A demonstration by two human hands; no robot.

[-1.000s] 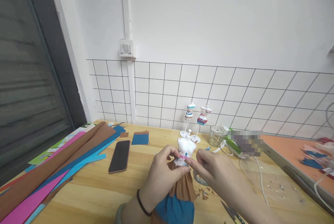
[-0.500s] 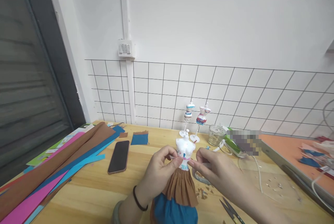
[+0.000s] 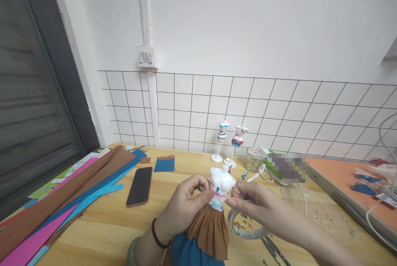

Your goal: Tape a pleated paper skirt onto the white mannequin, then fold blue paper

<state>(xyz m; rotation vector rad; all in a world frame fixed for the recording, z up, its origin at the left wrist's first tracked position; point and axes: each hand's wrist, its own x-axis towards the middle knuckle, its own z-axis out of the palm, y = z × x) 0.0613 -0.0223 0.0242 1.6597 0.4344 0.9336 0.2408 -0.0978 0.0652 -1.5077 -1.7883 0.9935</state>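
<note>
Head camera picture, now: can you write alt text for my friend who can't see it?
A person's left hand and right hand are at the sides of a small white mannequin, with pleated brown cloth over blue cloth below. On the wooden table lie a phone, coloured strips and scissors; two more mannequins stand behind.

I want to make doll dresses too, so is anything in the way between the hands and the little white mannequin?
No, nothing I can see. The left hand and right hand are right at the sides of the mannequin. The tape roll shows just below the right hand, not in between.
</note>
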